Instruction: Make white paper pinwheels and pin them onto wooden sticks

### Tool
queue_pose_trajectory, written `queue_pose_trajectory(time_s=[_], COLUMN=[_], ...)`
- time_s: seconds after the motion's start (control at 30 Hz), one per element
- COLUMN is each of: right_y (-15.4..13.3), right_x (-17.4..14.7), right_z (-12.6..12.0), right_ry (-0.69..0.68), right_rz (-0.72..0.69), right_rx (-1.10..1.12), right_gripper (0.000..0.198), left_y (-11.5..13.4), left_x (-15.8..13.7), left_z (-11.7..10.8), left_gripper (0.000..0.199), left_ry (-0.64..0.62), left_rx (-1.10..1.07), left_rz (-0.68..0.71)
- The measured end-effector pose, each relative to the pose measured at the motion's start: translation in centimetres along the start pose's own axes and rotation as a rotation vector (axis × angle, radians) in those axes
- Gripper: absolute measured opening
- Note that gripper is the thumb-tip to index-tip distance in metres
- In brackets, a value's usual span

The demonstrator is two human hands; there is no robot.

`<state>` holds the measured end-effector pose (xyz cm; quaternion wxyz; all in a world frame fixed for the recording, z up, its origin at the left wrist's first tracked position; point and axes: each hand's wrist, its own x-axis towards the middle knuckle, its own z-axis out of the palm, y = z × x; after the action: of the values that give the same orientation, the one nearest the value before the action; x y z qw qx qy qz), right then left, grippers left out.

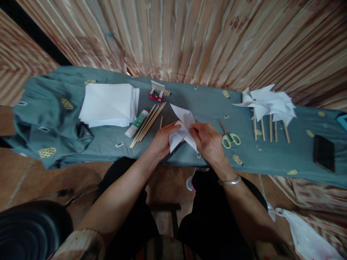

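Between my hands, over the front part of the cloth-covered table, is a white paper pinwheel (185, 116) with folded, pointed blades. My left hand (164, 139) grips its left side, thumb on top of the paper. With bent fingers my right hand (207, 140) pinches it near the middle and right side; whether a pin is there is hidden. A wooden stick (161, 122) lies just beyond my left hand. Green-handled scissors (228, 136) rest right of my right hand, blades pointing away.
Left of my hands lie several wooden sticks (148, 125), a glue stick tube (137, 124) and a paper stack (108, 104). A red box of pins (156, 92) stands open behind. Several pinwheels on sticks (268, 103) and a dark phone (324, 153) are at right.
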<state>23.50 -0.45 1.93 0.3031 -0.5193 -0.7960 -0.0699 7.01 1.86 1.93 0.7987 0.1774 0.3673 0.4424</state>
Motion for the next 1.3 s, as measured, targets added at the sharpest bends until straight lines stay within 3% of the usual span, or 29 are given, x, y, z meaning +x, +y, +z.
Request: queue_pose_trajectory(time_s=[1.3], right_y=[0.23], right_x=[-0.08], right_z=[0.2], right_ry=[-0.06], right_rz=[0.016], right_rx=[0.032], right_gripper=[0.019], left_y=[-0.33], left_x=[-0.06], left_z=[0.04], left_gripper=[0.023], left_ry=[-0.029], left_rx=[0.021], left_rz=[0.004])
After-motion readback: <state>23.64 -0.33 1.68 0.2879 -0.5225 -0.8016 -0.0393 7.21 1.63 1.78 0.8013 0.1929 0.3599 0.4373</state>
